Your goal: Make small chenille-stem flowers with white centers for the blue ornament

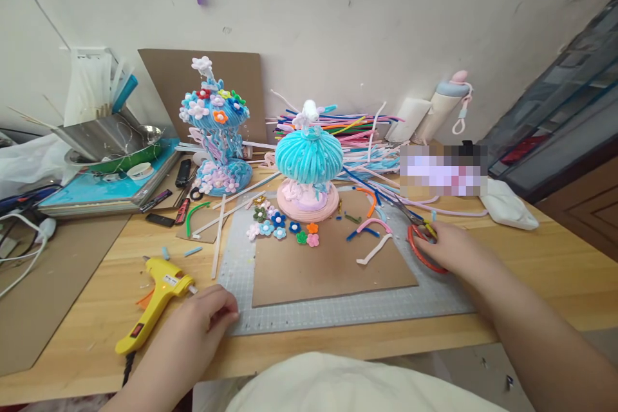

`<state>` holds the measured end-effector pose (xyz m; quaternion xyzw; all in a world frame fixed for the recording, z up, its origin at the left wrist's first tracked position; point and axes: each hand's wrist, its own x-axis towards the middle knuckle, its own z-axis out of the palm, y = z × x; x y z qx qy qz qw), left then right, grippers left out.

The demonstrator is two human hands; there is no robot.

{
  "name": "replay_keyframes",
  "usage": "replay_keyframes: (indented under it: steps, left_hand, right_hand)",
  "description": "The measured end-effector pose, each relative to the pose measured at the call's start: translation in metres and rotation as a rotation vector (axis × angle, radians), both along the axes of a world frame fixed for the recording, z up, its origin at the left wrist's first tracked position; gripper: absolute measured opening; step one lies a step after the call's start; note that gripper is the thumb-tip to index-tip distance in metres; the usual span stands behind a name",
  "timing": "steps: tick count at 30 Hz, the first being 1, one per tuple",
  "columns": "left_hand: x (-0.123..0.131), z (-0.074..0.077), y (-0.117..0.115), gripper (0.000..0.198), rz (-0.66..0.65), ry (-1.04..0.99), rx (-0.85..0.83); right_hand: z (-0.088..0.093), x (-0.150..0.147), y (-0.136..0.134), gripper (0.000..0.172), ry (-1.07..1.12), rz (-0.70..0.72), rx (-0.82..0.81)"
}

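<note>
- Surface: wooden counter (555, 261), pale wall (299, 6) behind its back edge. Gray cutting mat (338, 317) lies toward the counter's front edge, brown board (333, 270) on it.
- Turquoise-domed piece (309, 158): upright near mat's back edge; small fuzzy flowers (279, 219) in front, to its left.
- Right hand (449, 246): fingers closed on red-handled scissors (419, 259), mat's right edge.
- Left hand (210, 315): fingers pressed together, mat's front left corner; yellow glue gun (161, 290) beside it.
- Room: narrow wood strip between mat and counter's front edge; wider wood right of scissors.
</note>
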<state>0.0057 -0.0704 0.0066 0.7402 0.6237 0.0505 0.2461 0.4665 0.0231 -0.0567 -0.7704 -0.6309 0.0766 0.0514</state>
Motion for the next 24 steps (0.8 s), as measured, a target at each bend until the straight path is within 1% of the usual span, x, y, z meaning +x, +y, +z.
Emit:
replay_keyframes:
  steps: [5,7,12,16,20,24]
  left_hand:
    - [0.003,-0.001,0.008,0.014,0.028,-0.050,-0.085]
    - [0.003,-0.001,0.011,0.011,0.052,-0.039,-0.117]
    - [0.003,0.001,0.023,0.008,0.095,0.039,-0.217]
    - [0.005,0.005,0.037,0.006,0.042,0.087,-0.339]
    - [0.011,0.014,0.045,0.005,-0.004,0.190,-0.379]
    - [0.015,0.020,0.047,0.006,-0.017,0.225,-0.392]
  right_hand:
    - [0.007,-0.005,-0.002,0.045,-0.141,0.113,-0.030]
    - [0.009,-0.007,-0.004,0.047,-0.164,0.130,-0.020]
    - [0.014,-0.008,-0.012,0.057,-0.190,0.054,0.002]
    - [0.020,-0.006,-0.018,0.063,-0.204,-0.047,0.048]
    - [0.023,-0.004,-0.024,0.057,-0.202,-0.082,0.108]
    - [0.022,-0.002,-0.026,0.052,-0.189,-0.110,0.132]
